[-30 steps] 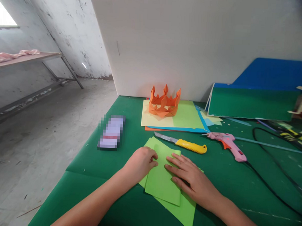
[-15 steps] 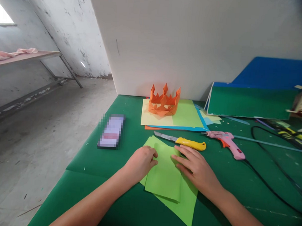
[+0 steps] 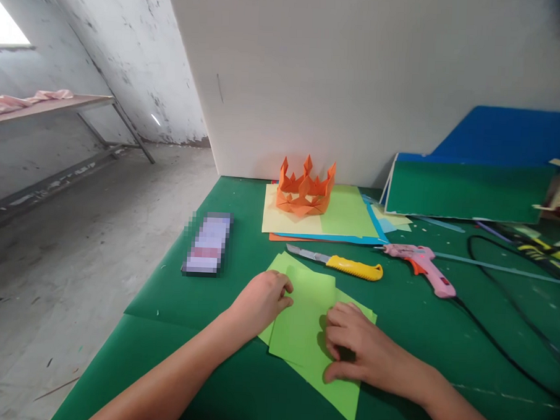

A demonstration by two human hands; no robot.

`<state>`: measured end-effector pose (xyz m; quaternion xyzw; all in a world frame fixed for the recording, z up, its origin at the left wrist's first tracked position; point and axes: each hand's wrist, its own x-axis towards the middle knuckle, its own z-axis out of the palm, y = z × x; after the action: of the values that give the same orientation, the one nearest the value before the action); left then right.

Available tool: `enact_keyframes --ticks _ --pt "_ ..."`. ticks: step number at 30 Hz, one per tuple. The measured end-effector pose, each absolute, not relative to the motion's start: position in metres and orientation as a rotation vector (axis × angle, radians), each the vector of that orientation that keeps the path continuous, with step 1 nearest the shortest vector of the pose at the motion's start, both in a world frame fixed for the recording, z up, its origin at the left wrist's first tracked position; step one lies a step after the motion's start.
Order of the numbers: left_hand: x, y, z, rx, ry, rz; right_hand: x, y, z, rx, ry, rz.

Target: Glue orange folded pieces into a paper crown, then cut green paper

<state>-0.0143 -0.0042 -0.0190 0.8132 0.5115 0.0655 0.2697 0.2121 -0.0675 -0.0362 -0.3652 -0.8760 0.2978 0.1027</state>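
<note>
A folded light-green paper sheet lies on a larger green sheet set at an angle beneath it. Along its left edge, my left hand rests with curled fingers, thumb and fingertips closed at the paper and holding it down. My right hand is over the right edge, its fingers bent and the thumb apart from them. A dark gap shows between that thumb and the fingers, with nothing held there. Just beyond the sheets lies a yellow utility knife, blade out and pointing left.
An orange paper crown stands on stacked coloured paper. To the right lies a pink glue gun with a black cord. A phone is near the left edge of the green table. A white board stands behind.
My right hand has moved toward me along the paper's right side, and its fingers have gone from stretched out to bent. The left hand stays in place.
</note>
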Motion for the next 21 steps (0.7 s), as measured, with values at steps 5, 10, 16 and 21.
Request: enact_keyframes --ticks 5,10,16,21 --pt "-0.015 -0.004 -0.020 2.197 1.371 0.180 0.219 -0.054 -0.047 -1.312 -2.473 0.561" --pt "-0.015 -0.003 -0.018 2.194 1.368 0.166 0.227 -0.034 -0.058 -1.596 -2.260 0.176" --pt "-0.014 -0.003 -0.016 2.173 1.366 0.143 0.224 -0.026 -0.069 -1.811 -2.099 -0.044" --pt "-0.017 -0.004 -0.016 2.170 1.318 0.178 0.226 -0.025 -0.070 -1.809 -2.049 -0.106"
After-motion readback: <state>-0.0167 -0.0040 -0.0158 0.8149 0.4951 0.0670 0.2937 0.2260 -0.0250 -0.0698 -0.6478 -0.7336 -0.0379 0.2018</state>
